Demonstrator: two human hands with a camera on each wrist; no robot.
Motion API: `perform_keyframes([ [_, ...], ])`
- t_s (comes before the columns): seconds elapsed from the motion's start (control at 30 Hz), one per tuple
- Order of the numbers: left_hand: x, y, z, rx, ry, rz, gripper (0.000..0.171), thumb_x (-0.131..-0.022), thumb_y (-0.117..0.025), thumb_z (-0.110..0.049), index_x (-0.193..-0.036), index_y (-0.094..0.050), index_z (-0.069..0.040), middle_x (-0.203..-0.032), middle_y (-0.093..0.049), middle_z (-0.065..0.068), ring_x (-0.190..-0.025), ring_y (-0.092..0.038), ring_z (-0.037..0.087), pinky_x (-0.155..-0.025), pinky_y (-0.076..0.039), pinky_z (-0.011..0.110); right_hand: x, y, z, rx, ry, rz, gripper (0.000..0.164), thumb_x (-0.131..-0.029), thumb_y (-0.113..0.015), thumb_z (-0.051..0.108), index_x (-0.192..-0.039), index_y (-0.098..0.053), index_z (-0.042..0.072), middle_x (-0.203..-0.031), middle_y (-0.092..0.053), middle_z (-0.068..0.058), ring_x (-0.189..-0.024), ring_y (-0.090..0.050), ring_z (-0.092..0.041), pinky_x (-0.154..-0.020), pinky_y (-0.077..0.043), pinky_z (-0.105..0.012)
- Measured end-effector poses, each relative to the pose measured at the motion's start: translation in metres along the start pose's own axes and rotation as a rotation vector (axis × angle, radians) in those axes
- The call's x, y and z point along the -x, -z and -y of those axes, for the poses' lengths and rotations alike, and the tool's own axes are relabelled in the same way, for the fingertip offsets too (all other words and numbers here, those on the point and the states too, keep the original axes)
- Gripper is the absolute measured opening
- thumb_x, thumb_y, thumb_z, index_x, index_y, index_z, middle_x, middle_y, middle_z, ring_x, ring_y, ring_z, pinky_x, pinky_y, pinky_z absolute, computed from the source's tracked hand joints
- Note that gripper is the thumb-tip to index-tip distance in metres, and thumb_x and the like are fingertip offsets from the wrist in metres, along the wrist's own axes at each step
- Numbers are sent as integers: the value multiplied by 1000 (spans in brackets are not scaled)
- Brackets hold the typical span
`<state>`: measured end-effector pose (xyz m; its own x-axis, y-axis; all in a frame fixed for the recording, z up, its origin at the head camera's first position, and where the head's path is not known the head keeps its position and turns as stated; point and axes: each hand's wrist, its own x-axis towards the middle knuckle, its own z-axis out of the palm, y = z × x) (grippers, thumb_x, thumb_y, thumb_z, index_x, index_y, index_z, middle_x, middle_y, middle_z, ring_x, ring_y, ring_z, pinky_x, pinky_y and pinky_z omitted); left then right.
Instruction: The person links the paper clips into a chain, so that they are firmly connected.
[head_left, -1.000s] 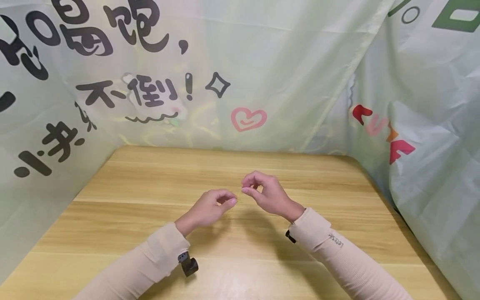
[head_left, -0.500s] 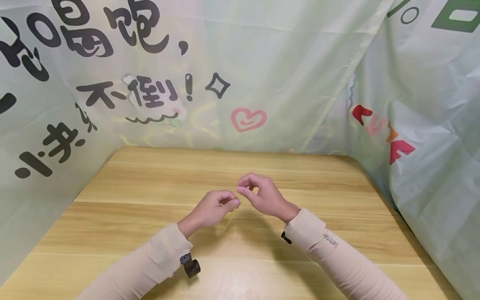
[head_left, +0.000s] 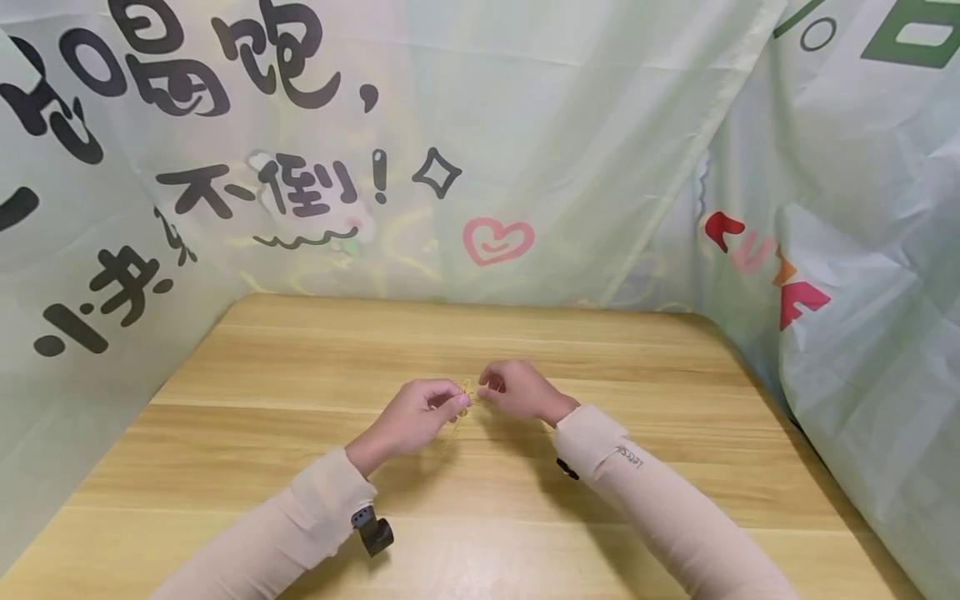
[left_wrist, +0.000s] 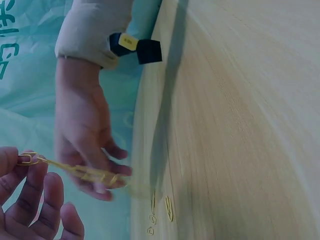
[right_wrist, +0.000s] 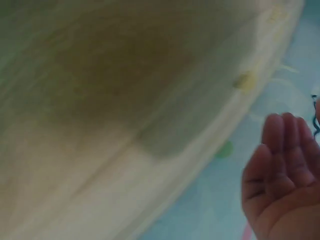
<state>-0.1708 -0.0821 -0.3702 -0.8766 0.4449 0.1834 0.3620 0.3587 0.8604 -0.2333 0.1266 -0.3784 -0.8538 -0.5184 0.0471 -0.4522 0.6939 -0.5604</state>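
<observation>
Between the thumb and forefinger of my left hand [head_left: 420, 415] is one end of a strand of yellow paper clips [left_wrist: 27, 159]. The strand runs across the left wrist view, blurred, and passes over the fingers of my right hand [head_left: 521, 389]. In the head view some yellow loops stick out above and below my left fingertips. My right hand is bent close beside them, its thumb largely hidden. Whether it pinches part of the strand is not clear. In the right wrist view its fingers [right_wrist: 290, 155] curl loosely, and the pinch area lies at the frame edge.
A wooden table [head_left: 300, 350] lies below both hands. In the left wrist view a yellow paper clip [left_wrist: 169, 208] and small yellow loops [left_wrist: 151, 220] appear near the table edge. A printed cloth [head_left: 585, 167] stands behind and at both sides.
My right hand has moved left and slightly down, closer to my left hand. More of the yellow strand shows at my left fingertips, which have shifted slightly left since half a second ago.
</observation>
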Motion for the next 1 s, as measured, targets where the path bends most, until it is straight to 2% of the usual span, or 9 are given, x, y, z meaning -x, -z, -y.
perform_keyframes([
  [0.2, 0, 1, -2, 13, -11, 3, 19, -100, -57, -22, -92, -70, -11, -92, -68, 11, -81, -62, 16, -70, -52, 35, -11, -6, -4, 71, -137, 155, 20, -92, -69, 23, -102, -65, 7, -89, -66, -3, -79, -61, -15, -71, -52, -33],
  [0.37, 0, 0, 0, 6, -27, 2, 20, -99, -57, -22, -90, -70, -10, -91, -68, 10, -78, -61, 15, -70, -52, 32, -17, -8, -4, 122, -192, 194, 18, -89, -72, 25, -97, -65, 11, -93, -64, -3, -83, -59, -17, -75, -50, -35],
  [0.6, 1, 0, 0, 3, -29, -6, 20, -99, -57, -22, -90, -70, -10, -91, -68, 11, -78, -61, 15, -68, -52, 31, -23, -15, 0, 197, -163, 196, 15, -86, -75, 17, -85, -61, 13, -78, -58, 0, -68, -51, -15, -64, -44, -30],
  [0.83, 0, 0, -2, 30, -43, 2, 19, -99, -58, -21, -88, -69, -10, -87, -67, 14, -77, -62, 33, -66, -51, 32, -23, -16, 7, 245, -127, 196, 17, -86, -71, 6, -73, -60, 11, -73, -57, 2, -67, -51, -13, -61, -44, -26],
  [1.0, 3, -1, 0, 22, -24, -2, 19, -99, -58, -20, -86, -69, -10, -87, -66, 13, -76, -62, 22, -68, -51, 32, -18, -14, 10, 195, -112, 206, 17, -84, -61, -3, -73, -57, 9, -69, -53, 1, -62, -47, -12, -55, -40, -25],
])
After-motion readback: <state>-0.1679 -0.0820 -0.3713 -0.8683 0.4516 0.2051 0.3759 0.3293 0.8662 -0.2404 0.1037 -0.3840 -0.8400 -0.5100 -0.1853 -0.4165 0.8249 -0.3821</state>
